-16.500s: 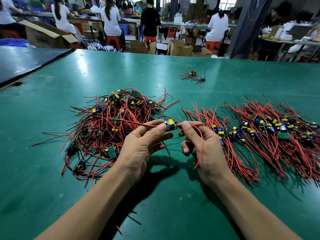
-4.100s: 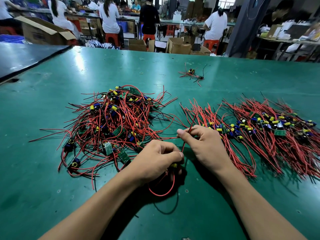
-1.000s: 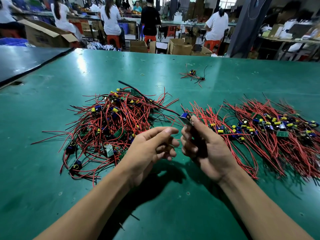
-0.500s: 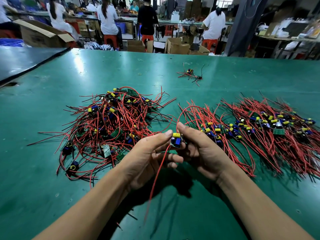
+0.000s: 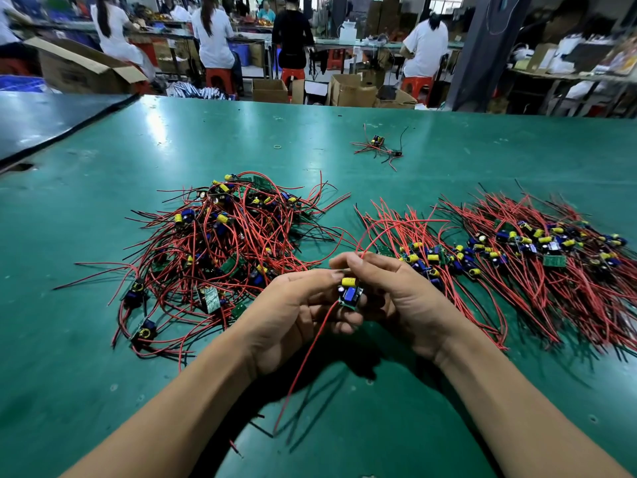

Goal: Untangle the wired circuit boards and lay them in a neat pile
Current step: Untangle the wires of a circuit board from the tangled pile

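Pinching circuit board [image 5: 350, 295]: right hand [image 5: 408, 305], now left hand [image 5: 287, 313] too; wire [image 5: 303, 360] dangling.

Green worktop [image 5: 138, 160], glossy, with light reflections toward its far edge; one small rubber band [image 5: 277, 146] lies flat on it, apart from everything else. Second, darker worktop [image 5: 51, 115] abuts at the left; an open cardboard box [image 5: 79, 69] and a blue crate [image 5: 17, 85] stand behind it. Beyond the far edge: two cardboard cartons [image 5: 269, 90] [image 5: 353, 90] on the floor; red stools [image 5: 220, 77]; seated persons facing away, three in white tops [image 5: 213, 29] [image 5: 425, 43] [image 5: 112, 29], one in black [image 5: 292, 29]. Dark pillar [image 5: 482, 46] at the right; cluttered bench [image 5: 568, 77] beside it, contents blurred.
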Demonstrator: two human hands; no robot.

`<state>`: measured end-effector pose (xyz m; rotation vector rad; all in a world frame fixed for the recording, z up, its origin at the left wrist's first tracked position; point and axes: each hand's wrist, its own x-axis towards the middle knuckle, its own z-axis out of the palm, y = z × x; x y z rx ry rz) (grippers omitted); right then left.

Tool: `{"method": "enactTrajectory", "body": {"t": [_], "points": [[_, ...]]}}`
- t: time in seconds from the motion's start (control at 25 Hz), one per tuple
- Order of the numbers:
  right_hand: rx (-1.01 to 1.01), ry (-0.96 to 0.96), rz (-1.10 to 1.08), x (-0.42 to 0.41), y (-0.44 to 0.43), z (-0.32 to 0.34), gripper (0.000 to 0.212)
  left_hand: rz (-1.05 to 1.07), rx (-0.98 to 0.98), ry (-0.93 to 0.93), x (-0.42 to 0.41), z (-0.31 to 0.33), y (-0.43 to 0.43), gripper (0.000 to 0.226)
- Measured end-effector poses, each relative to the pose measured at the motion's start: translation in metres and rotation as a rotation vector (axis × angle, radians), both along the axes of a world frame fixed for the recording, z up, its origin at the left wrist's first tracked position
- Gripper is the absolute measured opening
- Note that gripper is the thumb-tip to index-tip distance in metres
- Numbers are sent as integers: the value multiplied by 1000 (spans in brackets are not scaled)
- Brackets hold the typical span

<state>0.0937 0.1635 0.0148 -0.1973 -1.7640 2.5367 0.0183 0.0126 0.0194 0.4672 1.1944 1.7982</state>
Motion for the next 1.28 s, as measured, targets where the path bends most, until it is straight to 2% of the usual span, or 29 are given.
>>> {"method": "enactTrajectory", "body": {"t": [0.12, 0.36, 0.48, 0.6, 0.8, 0.96, 1.08, 1.2, 1.28], "points": [[-21, 4, -56, -2, 0, -1, 19, -7, 12, -6, 0, -1, 0, 25], [36, -103, -194, -9, -1, 0, 36, -55, 28, 5, -1, -2, -2, 14], [123, -96, -229, -8, -2, 0, 36, -29, -23, -36, -1, -4, 0, 10], [128, -75, -247, -7, 0, 1, 36, -20, -40, -40, -1, -5, 2, 10], [149, -59, -211, -6, -6, 1, 44, 16, -65, 113, 5, -7, 3, 9], [107, -101, -237, -8, -6, 3, 46, 55, -56, 175, 7, -9, 6, 28], [108, -127, -295, -8, -6, 4, 45, 75, -55, 221, 7, -9, 6, 22], [243, -95, -347, -5, -7, 2, 40, 141, -114, 269, 6, -14, 8, 9], [364, -70, -318, -5, -9, -1, 33, 174, -137, 292, 4, -17, 9, 10]]}}
